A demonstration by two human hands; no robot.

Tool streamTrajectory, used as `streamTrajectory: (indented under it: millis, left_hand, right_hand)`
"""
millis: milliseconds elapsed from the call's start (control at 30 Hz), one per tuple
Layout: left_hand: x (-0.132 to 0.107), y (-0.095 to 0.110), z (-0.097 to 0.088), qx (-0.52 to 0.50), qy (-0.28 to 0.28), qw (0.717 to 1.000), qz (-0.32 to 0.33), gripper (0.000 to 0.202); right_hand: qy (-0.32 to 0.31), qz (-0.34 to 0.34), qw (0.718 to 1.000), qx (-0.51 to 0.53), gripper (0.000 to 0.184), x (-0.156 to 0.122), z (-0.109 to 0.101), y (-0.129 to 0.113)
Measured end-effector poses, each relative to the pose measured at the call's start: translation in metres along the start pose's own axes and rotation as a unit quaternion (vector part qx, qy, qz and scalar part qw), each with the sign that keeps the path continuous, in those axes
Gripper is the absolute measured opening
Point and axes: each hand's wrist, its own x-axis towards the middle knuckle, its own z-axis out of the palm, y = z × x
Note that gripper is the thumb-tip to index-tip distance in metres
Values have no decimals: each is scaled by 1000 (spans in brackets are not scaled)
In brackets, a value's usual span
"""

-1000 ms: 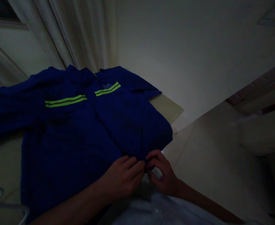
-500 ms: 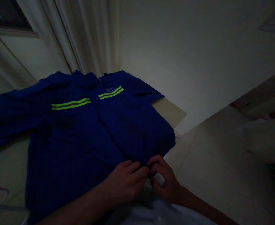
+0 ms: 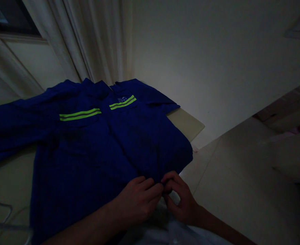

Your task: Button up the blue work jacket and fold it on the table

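Left hand (image 3: 137, 201) and right hand (image 3: 180, 199), fingers curled, apparently pinch the near edge of a navy work jacket with lime reflective stripes (image 3: 98, 153) on a pale surface (image 3: 187, 124).

Single head-worn view, looking forward and down from above, close on the left hand (image 3: 137, 202), right hand (image 3: 182, 197) and blue work shirt (image 3: 109, 149); curtain (image 3: 98, 41) and wall (image 3: 203, 68) beyond, seemingly tilted, dim.
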Motion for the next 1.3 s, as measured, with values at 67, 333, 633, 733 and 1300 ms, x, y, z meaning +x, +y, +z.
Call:
streamTrajectory:
  millis: [67, 333, 633, 733, 1300]
  left_hand:
    - [0, 0, 0, 0, 5, 1000, -2, 7]
    - [1, -1, 0, 5, 7, 1000, -6, 6]
    - [3, 0, -10, -20, -72, 997, -26, 10]
    - [9, -17, -33, -79, -107, 987, -90, 40]
    - [-71, -156, -23, 57, -42, 917, -393, 68]
  right_hand:
    - [0, 2, 1000, 3, 23, 0, 1, 1]
    - [-11, 5, 1000, 6, 20, 0, 2, 3]
    - [-61, -37, 997, -31, 18, 4, -5, 8]
    - [-96, -95, 988, -72, 18, 27, -18, 17]
    - [-66, 17, 993, -93, 80, 475, 125, 146]
